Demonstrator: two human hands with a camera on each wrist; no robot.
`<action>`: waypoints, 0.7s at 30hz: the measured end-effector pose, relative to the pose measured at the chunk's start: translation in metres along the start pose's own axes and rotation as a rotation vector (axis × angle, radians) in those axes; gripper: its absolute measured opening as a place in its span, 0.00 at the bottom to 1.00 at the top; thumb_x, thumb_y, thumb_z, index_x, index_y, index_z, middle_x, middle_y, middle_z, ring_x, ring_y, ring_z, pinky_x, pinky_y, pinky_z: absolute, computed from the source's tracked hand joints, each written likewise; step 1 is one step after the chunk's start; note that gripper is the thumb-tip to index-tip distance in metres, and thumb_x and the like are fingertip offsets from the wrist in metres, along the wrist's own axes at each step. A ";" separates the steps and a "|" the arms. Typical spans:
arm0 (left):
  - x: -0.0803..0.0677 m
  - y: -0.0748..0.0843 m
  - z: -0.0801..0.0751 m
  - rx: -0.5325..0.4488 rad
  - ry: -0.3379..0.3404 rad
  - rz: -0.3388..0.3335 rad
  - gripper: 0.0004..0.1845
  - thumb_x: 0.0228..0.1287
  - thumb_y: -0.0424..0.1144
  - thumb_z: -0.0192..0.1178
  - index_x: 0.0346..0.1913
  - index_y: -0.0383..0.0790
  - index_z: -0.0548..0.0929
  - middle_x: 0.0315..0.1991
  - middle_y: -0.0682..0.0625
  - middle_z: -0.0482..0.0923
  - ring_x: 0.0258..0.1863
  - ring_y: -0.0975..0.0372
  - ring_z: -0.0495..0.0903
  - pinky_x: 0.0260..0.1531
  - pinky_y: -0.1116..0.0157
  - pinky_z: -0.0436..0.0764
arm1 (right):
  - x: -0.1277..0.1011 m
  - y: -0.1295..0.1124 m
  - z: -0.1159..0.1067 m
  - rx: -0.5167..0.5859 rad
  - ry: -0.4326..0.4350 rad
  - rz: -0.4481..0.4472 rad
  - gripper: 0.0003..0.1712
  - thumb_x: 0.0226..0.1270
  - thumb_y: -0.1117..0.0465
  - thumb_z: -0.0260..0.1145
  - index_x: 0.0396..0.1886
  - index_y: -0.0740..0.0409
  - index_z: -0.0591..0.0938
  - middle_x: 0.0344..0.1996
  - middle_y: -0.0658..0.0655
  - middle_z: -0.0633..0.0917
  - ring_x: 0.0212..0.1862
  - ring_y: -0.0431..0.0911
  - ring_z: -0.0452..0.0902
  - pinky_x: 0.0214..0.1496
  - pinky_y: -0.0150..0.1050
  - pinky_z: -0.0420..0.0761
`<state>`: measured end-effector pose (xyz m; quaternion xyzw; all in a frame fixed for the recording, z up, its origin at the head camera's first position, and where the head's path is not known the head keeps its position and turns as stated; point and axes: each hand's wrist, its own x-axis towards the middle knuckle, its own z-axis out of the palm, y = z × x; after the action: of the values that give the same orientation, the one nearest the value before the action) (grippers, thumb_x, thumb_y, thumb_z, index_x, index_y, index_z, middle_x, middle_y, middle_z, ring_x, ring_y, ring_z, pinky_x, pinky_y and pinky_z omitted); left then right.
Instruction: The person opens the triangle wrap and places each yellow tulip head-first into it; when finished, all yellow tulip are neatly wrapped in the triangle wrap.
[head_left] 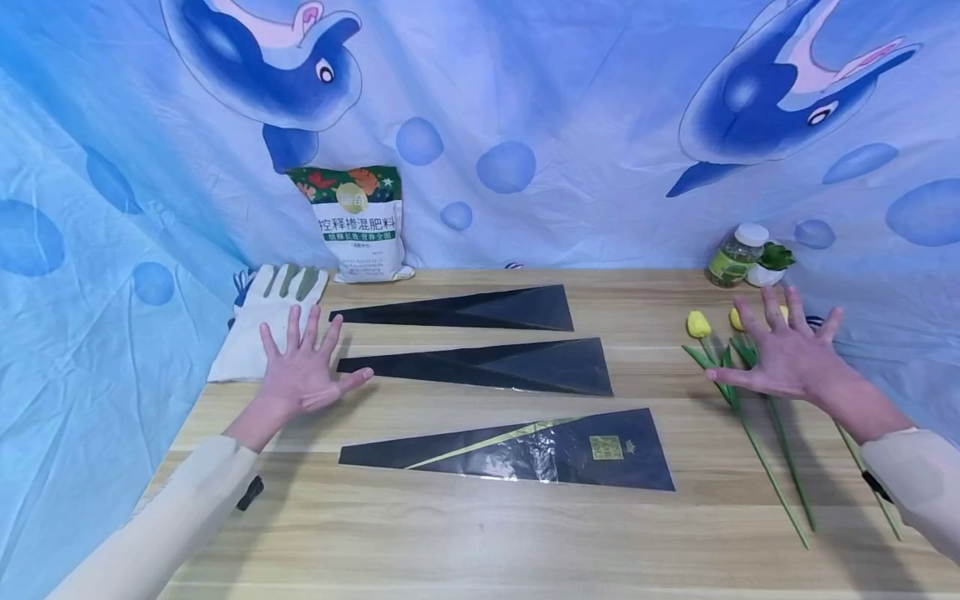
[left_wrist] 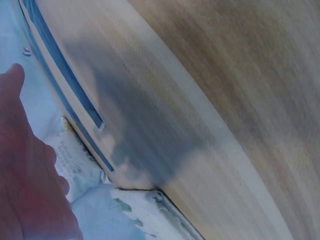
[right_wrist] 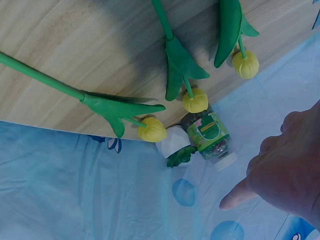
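My left hand (head_left: 303, 367) is raised over the table's left side with its fingers spread and nothing in it. It is nearest to the narrow ends of two dark tapered sleeves (head_left: 480, 367) and a pair of white work gloves (head_left: 251, 333). Another dark sleeve (head_left: 525, 450), with a gold stripe and gold square, lies closer to me. On the right, my right hand (head_left: 791, 354) also holds nothing, its fingers spread above yellow artificial tulips (head_left: 698, 324). In the right wrist view, three tulips (right_wrist: 195, 100) with green stems and leaves lie apart on the wood.
At the back left stands a fertilizer bag (head_left: 363, 225). A jar with a white lid (head_left: 735, 257) and a small potted plant (head_left: 768, 262) stand at the back right. Behind the wooden table (head_left: 480, 550) hangs a blue cloth (head_left: 585, 108) printed with dolphins.
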<state>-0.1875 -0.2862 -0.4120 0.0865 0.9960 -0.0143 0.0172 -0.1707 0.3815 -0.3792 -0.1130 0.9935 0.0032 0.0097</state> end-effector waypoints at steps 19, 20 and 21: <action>0.074 0.090 -0.003 -0.395 0.065 0.246 0.29 0.75 0.47 0.56 0.70 0.31 0.70 0.71 0.34 0.64 0.70 0.37 0.60 0.68 0.41 0.62 | 0.046 -0.047 0.016 0.221 0.139 -0.259 0.43 0.70 0.51 0.68 0.70 0.77 0.64 0.69 0.79 0.63 0.56 0.71 0.75 0.63 0.69 0.66; 0.081 0.101 -0.003 -0.412 0.063 0.252 0.28 0.74 0.46 0.57 0.69 0.32 0.72 0.70 0.35 0.66 0.69 0.38 0.63 0.67 0.43 0.64 | 0.051 -0.052 0.019 0.249 0.149 -0.272 0.41 0.69 0.53 0.68 0.70 0.76 0.65 0.68 0.78 0.65 0.46 0.68 0.81 0.61 0.68 0.70; 0.088 0.111 -0.002 -0.426 0.065 0.257 0.27 0.74 0.47 0.57 0.68 0.33 0.74 0.69 0.36 0.68 0.68 0.39 0.65 0.67 0.44 0.66 | 0.057 -0.058 0.023 0.270 0.159 -0.284 0.39 0.69 0.55 0.69 0.70 0.76 0.66 0.67 0.78 0.67 0.41 0.64 0.83 0.59 0.66 0.73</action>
<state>-0.2555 -0.1613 -0.4163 0.2073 0.9574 0.2012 0.0049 -0.2132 0.3126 -0.4033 -0.2495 0.9566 -0.1404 -0.0534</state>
